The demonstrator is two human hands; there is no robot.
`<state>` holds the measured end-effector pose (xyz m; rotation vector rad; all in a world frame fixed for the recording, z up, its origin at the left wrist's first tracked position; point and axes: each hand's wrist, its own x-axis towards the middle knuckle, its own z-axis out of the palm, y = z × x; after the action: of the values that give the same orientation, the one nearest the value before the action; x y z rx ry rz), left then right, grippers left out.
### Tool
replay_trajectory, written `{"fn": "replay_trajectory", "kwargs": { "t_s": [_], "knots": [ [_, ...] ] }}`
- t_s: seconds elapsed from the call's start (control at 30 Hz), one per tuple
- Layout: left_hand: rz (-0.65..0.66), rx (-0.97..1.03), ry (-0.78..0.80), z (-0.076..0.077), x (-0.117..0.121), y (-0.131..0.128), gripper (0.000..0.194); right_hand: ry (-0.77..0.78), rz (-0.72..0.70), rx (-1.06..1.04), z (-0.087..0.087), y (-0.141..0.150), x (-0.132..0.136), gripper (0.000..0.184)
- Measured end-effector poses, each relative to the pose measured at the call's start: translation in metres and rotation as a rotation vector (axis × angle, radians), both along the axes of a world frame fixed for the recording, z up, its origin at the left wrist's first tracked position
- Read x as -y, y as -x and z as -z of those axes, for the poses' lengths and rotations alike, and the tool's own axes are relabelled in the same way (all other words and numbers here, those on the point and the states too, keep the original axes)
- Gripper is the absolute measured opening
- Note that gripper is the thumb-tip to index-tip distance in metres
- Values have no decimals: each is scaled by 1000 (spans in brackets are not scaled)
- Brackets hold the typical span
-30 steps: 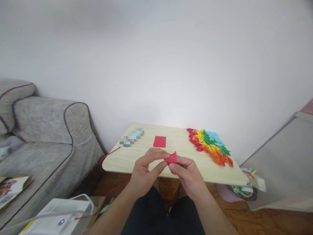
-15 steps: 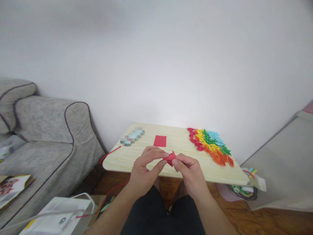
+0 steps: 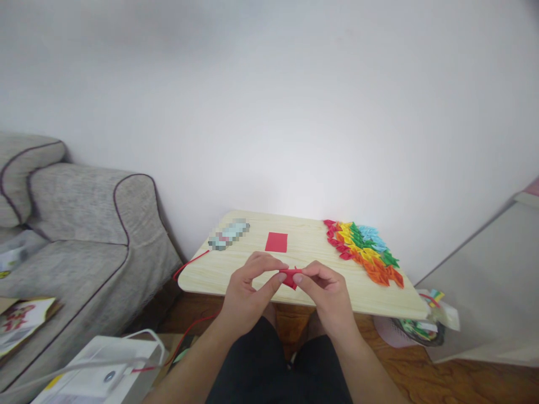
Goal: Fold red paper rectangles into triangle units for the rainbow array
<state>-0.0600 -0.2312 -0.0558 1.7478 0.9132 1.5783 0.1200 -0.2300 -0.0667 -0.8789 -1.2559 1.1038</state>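
Both my hands pinch one small folded red paper piece [image 3: 290, 277] just above the near edge of the light wooden table [image 3: 320, 292]. My left hand [image 3: 248, 292] grips its left end between thumb and fingers. My right hand [image 3: 326, 294] holds its right end with closed fingertips. A flat red paper rectangle [image 3: 276, 242] lies on the table just beyond my hands. At the table's right end sits a pile of folded paper pieces [image 3: 364, 249] in red, yellow, orange, green and light blue.
A blurred small object [image 3: 228, 234] lies on the table's left part. A grey sofa [image 3: 80, 235] stands to the left, a white device [image 3: 105, 373] with a red cable below it. A basket of paper bits [image 3: 415, 328] sits under the table's right corner.
The red piece has been pressed flatter and lower between my fingertips; earlier it stood up as a pointed shape. My hands stayed at the same spot.
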Motion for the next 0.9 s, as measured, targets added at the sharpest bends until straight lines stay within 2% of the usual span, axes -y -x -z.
{"fn": "replay_trajectory", "kwargs": {
  "t_s": [0.13, 0.2, 0.27, 0.37, 0.57, 0.77, 0.9],
  "knots": [
    [-2, 12, 90, 1, -1, -1, 12, -17, 60, 58, 4, -3, -4, 20],
    [-1, 14, 181, 1, -3, 0, 14, -6, 49, 92, 3, -4, -6, 26],
    [55, 26, 279, 0, -6, 0, 16, 17, -25, 150, 0, -5, -7, 31],
    [147, 65, 367, -4, -11, -1, 20, 69, -163, 177, -3, -5, -10, 18],
    [107, 119, 368, -9, -17, -3, 30, 140, -125, -4, 0, -4, -17, 21],
    [83, -85, 378, -7, -12, 1, 28, 221, -136, -128, 8, -2, -17, 22],
    [58, -107, 380, -10, -9, 0, 31, 281, -183, -193, 9, 0, -15, 23]
  ]
}}
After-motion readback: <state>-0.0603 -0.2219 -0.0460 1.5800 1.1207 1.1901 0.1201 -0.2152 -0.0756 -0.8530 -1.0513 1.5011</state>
